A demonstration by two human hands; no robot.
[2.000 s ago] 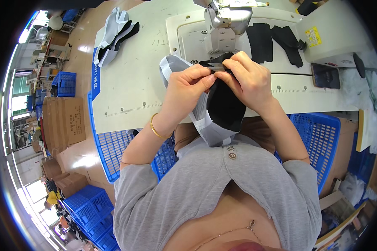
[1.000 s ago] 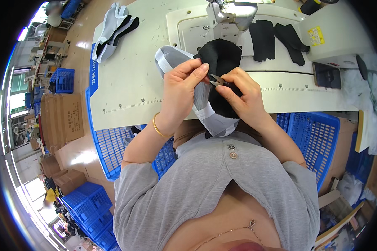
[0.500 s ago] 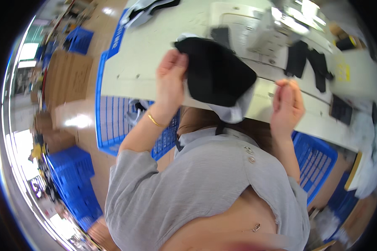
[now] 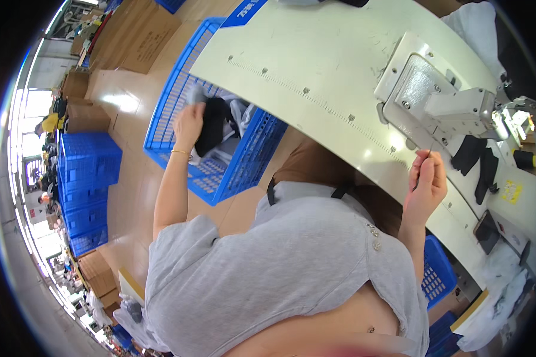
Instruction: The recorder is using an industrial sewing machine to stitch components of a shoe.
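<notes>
Over the blue plastic basket (image 4: 173,119) at the left, my left hand (image 4: 189,125) has its fingers closed at the edge of a black and grey fabric piece (image 4: 211,128). The piece hangs among other grey and white cloth (image 4: 241,113) in that basket. My right hand (image 4: 427,181) is raised above the table edge beside the sewing machine (image 4: 458,110). Its fingers are pinched round a thin dark tool (image 4: 430,153), of which only a fine tip shows; its kind is hard to make out.
Two black fabric strips (image 4: 477,169) lie right of the machine on the white table (image 4: 315,65). A phone-like dark object (image 4: 486,231) rests near the table's right end. Another blue basket (image 4: 438,271) stands under the table. Stacked blue crates (image 4: 83,178) and cardboard boxes (image 4: 137,35) stand at the left.
My left hand has carried the black and grey fabric piece from above the table edge leftward and down into the basket. The view has swung left. My right hand stays raised near the machine.
</notes>
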